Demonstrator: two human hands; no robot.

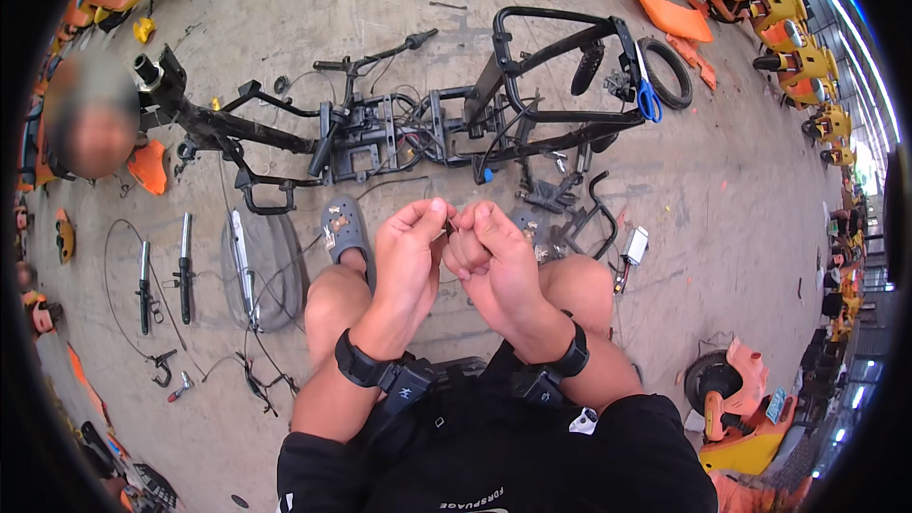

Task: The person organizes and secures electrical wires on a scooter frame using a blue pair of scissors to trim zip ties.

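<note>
My left hand (408,252) and my right hand (499,261) meet in front of my knees, fingertips almost touching. Both are closed in a pinch, the right with its fingers curled under the thumb. A small dark piece shows between the fingertips, too tiny to name. Beyond them a black scooter frame (532,117) lies on the concrete floor, with cables and brackets around its middle. Scissors with blue handles (650,103) rest at its right end.
Left of my feet lie a grey oval padded piece (285,271), two shock absorbers (185,271) and loose cables. A silver box with wires (636,245) is at right, a tyre (668,74) farther off. Yellow-orange scooters (800,62) line the edges. A person (95,123) is at left.
</note>
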